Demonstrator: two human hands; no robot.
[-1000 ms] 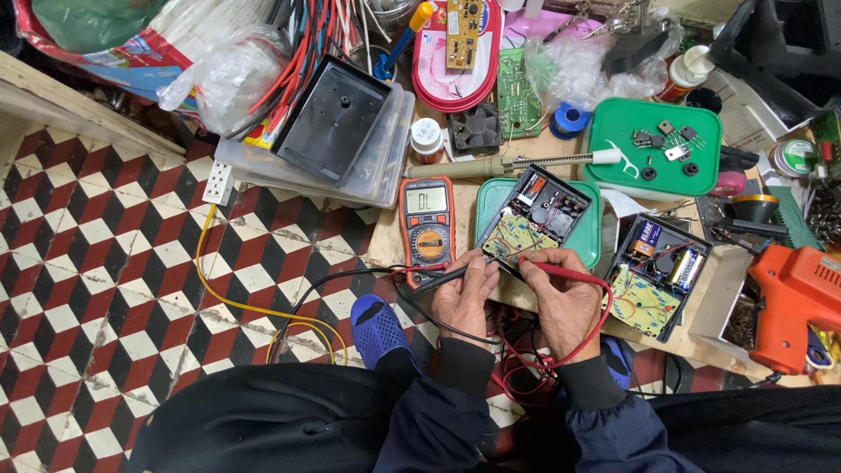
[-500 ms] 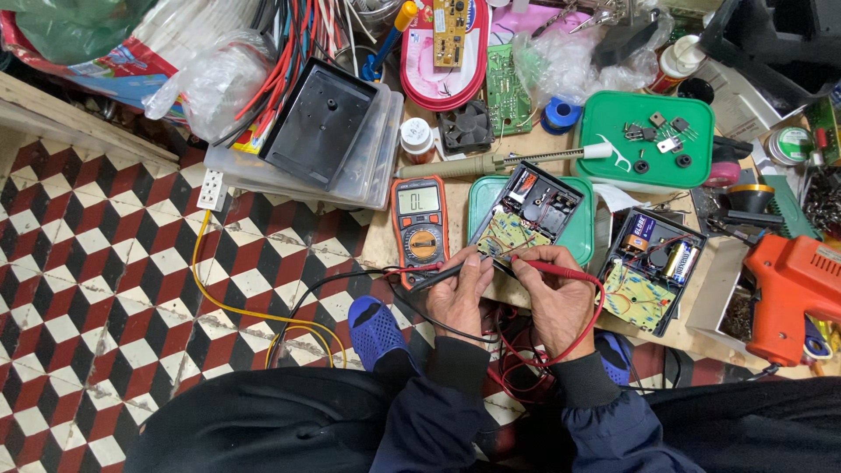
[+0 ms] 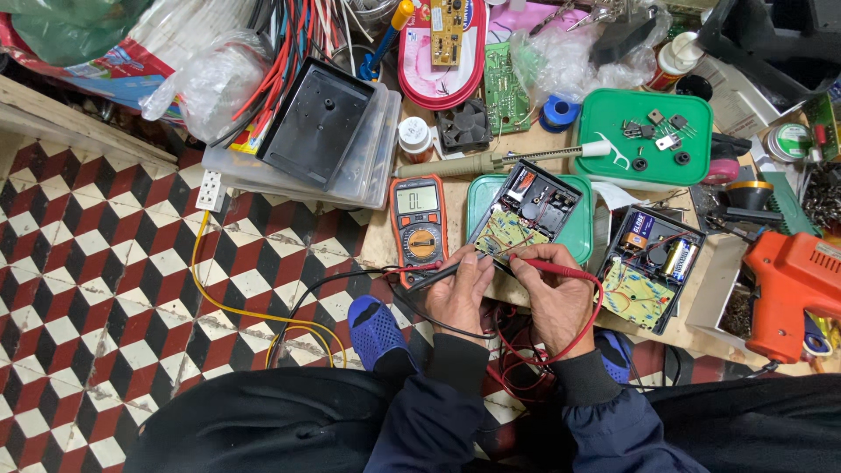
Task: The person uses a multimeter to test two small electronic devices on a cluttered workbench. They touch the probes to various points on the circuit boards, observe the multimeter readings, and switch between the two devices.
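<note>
Workbench [image 3: 385, 250]: circuit board [image 3: 508, 235] beyond probes [image 3: 561, 268].

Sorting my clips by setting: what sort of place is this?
Probably an electronics repair bench: a multimeter, opened devices with circuit boards, a soldering iron and loose components on a green lid.

black probe [image 3: 434, 278] and red probe [image 3: 550, 267] lie slanted, tips meeting the yellow-green circuit board [image 3: 506, 235] inside an open black case [image 3: 528, 208].

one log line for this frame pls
left hand: holds black probe | right hand: holds red probe | tips on circuit board in open black case | orange multimeter beside
</note>
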